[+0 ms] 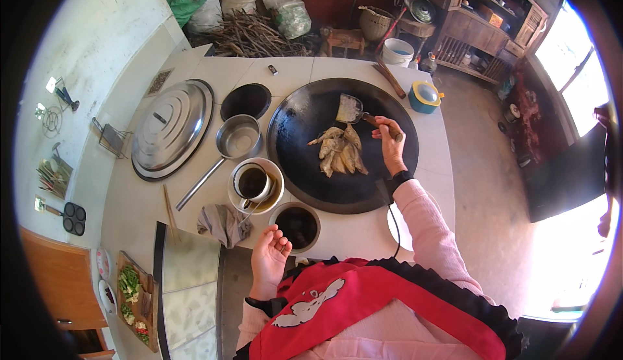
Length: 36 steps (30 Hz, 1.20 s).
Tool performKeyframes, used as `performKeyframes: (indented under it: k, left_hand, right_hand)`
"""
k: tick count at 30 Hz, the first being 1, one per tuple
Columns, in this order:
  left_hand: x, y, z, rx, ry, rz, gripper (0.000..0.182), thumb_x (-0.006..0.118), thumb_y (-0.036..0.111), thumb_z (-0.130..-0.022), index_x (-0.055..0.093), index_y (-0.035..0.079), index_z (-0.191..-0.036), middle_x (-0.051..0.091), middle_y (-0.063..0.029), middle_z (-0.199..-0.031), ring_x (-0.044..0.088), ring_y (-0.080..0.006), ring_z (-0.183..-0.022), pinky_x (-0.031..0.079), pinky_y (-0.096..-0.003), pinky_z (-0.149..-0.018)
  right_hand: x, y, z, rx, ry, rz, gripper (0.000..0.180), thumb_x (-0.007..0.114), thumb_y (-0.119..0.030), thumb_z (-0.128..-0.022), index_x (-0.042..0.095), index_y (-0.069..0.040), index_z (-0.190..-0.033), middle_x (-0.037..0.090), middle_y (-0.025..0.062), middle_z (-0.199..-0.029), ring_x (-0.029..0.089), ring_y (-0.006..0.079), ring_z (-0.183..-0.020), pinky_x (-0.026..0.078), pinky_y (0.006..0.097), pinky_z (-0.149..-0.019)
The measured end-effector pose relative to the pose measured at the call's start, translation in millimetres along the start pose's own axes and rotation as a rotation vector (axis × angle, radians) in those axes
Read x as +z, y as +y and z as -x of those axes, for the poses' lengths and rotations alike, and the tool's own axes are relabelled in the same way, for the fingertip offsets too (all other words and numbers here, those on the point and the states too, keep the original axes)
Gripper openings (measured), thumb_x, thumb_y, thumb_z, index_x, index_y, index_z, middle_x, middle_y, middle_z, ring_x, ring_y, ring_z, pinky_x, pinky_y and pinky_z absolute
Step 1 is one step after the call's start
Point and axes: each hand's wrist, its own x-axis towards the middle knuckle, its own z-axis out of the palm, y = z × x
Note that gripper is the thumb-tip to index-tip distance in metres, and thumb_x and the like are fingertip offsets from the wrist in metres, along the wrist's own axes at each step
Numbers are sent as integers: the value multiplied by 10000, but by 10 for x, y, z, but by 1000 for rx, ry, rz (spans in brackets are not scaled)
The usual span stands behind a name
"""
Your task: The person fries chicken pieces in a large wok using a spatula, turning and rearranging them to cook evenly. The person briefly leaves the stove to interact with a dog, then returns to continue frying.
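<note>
My right hand (389, 138) grips the wooden handle of a metal wok spatula (349, 108). The spatula's blade is over the far part of a large black wok (302, 117) set into the tiled counter. Several browned pieces of food, apparently small fried fish (340, 152), lie together in the middle of the wok, just nearer to me than the blade. My left hand (271, 252) is raised by the counter's front edge with its fingers loosely curled, and I see nothing in it. Close to it sits a round pot of dark liquid (296, 227).
Left of the wok are an enamel mug (252, 183) in a bowl (233, 194), a long-handled saucepan (238, 138), a cloth (224, 225) and a large metal lid (170, 124). A lidded container (424, 98) stands right. A cutting board (152, 328) holds chopped vegetables (129, 282). Firewood (253, 36) lies behind.
</note>
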Motion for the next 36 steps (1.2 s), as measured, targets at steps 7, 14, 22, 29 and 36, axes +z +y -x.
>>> performKeyframes:
  k: [7, 14, 22, 29, 36]
  left_hand:
    - [12, 11, -134, -29, -10, -37, 171, 548, 159, -954, 597, 90, -1103, 614, 2, -906, 585, -132, -820, 512, -321, -792]
    - [77, -15, -262, -45, -38, -68, 167, 551, 159, -950, 607, 86, -1089, 617, 8, -898, 579, -114, -808, 507, -304, -788]
    - [100, 130, -497, 38, -33, -39, 153, 571, 172, -945, 620, 84, -1061, 601, 13, -870, 562, -99, -786, 499, -281, -770]
    - [100, 212, -631, 181, 34, 16, 126, 571, 165, -947, 626, 97, -1039, 582, 43, -844, 526, -75, -748, 476, -258, -746]
    - [59, -13, -613, 199, 111, 75, 128, 580, 165, -943, 634, 104, -1042, 586, 59, -809, 521, -57, -714, 476, -256, -724]
  right_hand:
    - [-504, -529, 303, -22, -100, 244, 134, 527, -35, -946, 641, 10, -999, 666, 72, -1084, 627, 113, -742, 543, 247, -686]
    - [-781, -980, 889, 53, -195, 387, 129, 526, 16, -928, 631, -18, -995, 647, 62, -1061, 597, 91, -743, 514, 231, -694]
    - [-587, -1360, 1303, 66, -347, 390, 137, 500, 43, -913, 615, -6, -969, 643, 73, -1089, 591, 94, -754, 520, 245, -720]
    - [-384, -1307, 1288, 73, -316, 337, 101, 540, -31, -937, 623, 13, -974, 657, 75, -1042, 609, 94, -752, 522, 233, -712]
    - [-341, -1137, 661, 260, -134, 479, 302, 625, -233, -928, 630, 68, -957, 675, 111, -854, 661, 144, -616, 550, 254, -545]
